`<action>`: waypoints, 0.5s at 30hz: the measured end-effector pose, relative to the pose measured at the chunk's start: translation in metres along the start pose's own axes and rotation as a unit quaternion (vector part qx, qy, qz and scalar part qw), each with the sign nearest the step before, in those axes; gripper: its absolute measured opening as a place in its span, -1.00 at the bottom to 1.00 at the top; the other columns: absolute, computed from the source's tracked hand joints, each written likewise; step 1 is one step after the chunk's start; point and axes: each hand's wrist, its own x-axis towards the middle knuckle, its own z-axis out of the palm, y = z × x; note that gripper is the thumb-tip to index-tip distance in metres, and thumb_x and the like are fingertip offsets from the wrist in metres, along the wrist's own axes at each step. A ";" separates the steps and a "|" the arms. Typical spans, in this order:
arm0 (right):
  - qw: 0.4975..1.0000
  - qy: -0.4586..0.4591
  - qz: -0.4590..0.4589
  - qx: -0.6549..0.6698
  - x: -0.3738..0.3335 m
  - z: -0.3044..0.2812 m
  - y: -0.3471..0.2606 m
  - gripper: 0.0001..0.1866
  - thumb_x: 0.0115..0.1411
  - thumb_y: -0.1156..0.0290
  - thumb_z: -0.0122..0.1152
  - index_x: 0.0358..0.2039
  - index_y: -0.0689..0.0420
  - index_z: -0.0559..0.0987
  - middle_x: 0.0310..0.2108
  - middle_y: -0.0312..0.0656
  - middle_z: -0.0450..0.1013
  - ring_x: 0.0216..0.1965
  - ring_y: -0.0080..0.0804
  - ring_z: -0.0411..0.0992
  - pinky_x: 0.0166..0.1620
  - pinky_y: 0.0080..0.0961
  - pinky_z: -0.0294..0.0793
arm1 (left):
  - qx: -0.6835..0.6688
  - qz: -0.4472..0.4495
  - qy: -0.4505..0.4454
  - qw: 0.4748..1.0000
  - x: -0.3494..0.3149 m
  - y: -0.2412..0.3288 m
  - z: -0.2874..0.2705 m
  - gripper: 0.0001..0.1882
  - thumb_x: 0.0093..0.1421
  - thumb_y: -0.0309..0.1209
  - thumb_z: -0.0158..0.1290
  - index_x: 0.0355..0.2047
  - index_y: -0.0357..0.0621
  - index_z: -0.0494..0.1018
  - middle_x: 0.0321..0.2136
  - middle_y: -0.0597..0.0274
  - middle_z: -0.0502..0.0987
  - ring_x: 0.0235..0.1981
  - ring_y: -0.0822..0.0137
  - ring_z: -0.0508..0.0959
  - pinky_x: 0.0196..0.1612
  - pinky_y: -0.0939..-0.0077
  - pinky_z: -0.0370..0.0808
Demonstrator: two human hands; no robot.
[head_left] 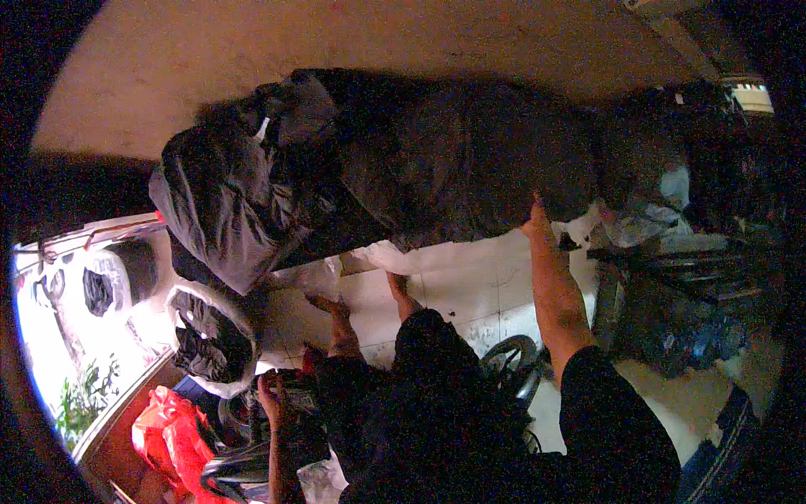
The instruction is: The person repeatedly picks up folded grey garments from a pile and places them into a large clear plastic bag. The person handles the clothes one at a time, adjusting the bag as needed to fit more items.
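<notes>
Stretching across the upper view, a long dark cloth heap is lying against a brownish surface, crumpled clear plastic sitting by its right end. Below, bare feet are standing on pale floor tiles, and a dark wheel-like object is sitting between the person's body and right arm. On the left, a white-rimmed sack is gaping open, holding black crumpled material; a red plastic bag is slumping below it, its contents hidden. The right arm is reaching far forward, the right hand meeting the heap's lower edge; whether it is gripping, I cannot tell. The left hand is pointing upward near the sack, its finger state too dim to tell.
</notes>
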 end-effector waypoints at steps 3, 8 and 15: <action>0.997 -0.037 -0.039 0.052 0.014 0.005 -0.020 -0.26 0.26 -0.15 0.18 0.33 0.00 0.40 0.34 -0.09 0.36 0.25 0.06 0.38 0.31 0.09 0.36 | 0.029 -0.052 -0.008 0.998 0.009 0.063 0.017 -0.71 0.37 -0.50 0.13 0.09 -0.20 0.51 -0.10 0.20 0.63 -0.19 0.37 0.58 -0.18 0.46 0.51; 0.989 -0.094 -0.039 0.106 0.000 0.001 -0.049 -0.40 0.30 -0.01 0.14 0.23 0.08 0.52 0.26 -0.11 0.47 0.21 0.01 0.45 0.32 -0.01 0.40 | -0.058 -0.044 -0.071 0.995 0.007 0.130 0.076 -0.70 0.42 -0.39 0.11 0.09 -0.25 0.51 -0.05 0.16 0.65 -0.10 0.35 0.62 -0.09 0.49 0.55; 0.993 -0.106 -0.043 -0.004 -0.022 -0.030 -0.082 -0.40 0.32 0.04 0.15 0.27 0.12 0.48 0.20 -0.11 0.51 0.23 -0.03 0.43 0.34 -0.01 0.39 | -0.486 -0.148 -0.311 0.803 0.041 0.278 0.253 -0.67 0.47 -0.28 0.10 0.11 -0.21 0.49 0.02 0.14 0.64 0.00 0.27 0.65 -0.04 0.39 0.62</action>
